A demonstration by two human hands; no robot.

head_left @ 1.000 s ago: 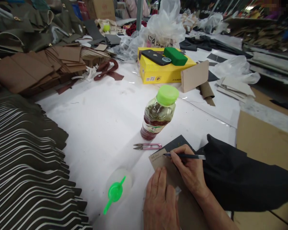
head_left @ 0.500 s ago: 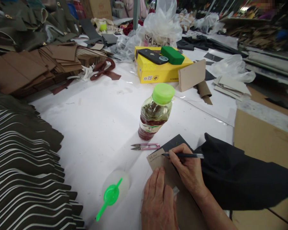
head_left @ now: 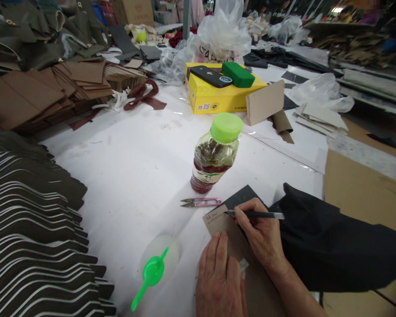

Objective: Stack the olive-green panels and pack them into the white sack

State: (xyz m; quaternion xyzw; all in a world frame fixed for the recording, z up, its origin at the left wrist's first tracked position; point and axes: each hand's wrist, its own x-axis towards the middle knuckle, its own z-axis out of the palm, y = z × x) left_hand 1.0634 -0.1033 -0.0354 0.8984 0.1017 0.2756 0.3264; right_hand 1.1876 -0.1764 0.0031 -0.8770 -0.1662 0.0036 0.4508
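Observation:
My right hand [head_left: 262,233] is closed around a dark pen [head_left: 264,215], its tip touching a tan piece of card [head_left: 218,219] near the top edge. Handwriting shows on the card to the left of the tip. Flat on the lower part of the card lies my left hand [head_left: 219,279], fingers stretched out and pressing it down. A black sheet [head_left: 242,197] lies under the card. Pink-handled thread snips [head_left: 201,202] rest just beyond it, beside a green-capped bottle [head_left: 213,160] holding dark red contents. Black fabric [head_left: 333,242] is spread right of my right hand.
On the left stand stacked dark strips with white edges [head_left: 36,229]. A green-topped container [head_left: 153,270] is near my left hand. Farther back are a yellow box [head_left: 214,99] bearing a phone [head_left: 211,76] and a green block [head_left: 238,75], brown panels [head_left: 26,94] and plastic bags [head_left: 222,35].
The pen tip has shifted very slightly to the right along the card, with my right hand. My left hand stays flat on the card; the view has moved a little.

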